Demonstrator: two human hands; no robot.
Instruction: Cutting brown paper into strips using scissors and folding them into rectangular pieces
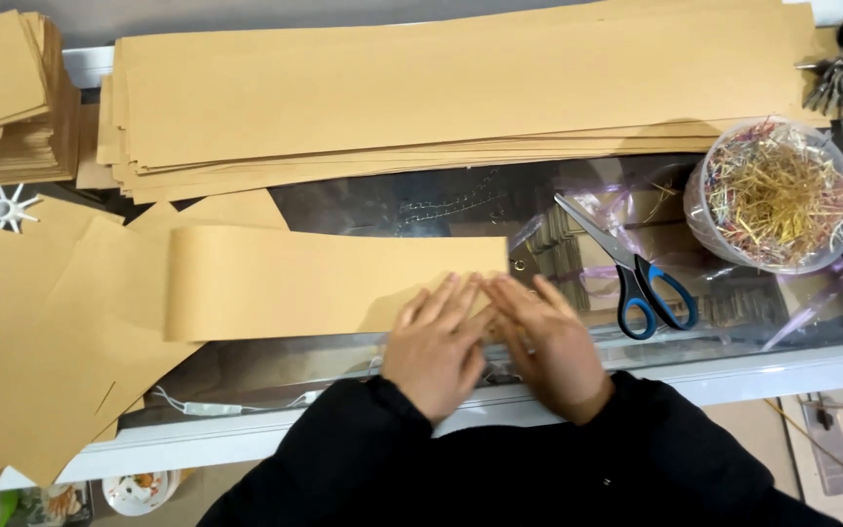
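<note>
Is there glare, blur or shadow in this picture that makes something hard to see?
Head view: the glass tabletop reflects its surroundings, so what lies beneath it is unclear; the left hand and right hand look slightly soft at the fingertips; the brown paper strip is evenly lit, with only soft shadows.

No labels, signs or screens can be seen here. The closest thing to packaging is a round clear tub (775,195) at the right of the glass counter, stuffed with thin yellow, red and white strips, next to some crinkled clear plastic wrap (609,207).
</note>
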